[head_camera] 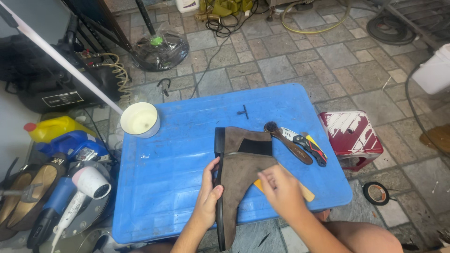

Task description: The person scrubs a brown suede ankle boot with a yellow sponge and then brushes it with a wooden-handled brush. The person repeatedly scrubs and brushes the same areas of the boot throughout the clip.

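The left hand (208, 194) grips the brown suede boot (241, 173) by its sole while the right hand (280, 189), fingers loosely curled, rubs its side, the brush (286, 140) beyond the boot lying untouched.

Both bare forearms enter from the bottom edge and converge toward the lower middle of the frame. The left hand (209, 194) stands on edge, thumb up and fingers curled round what it grips. The right hand (280, 188) lies palm down (slightly blurred), fingers bent, wrist angled toward the lower right corner.
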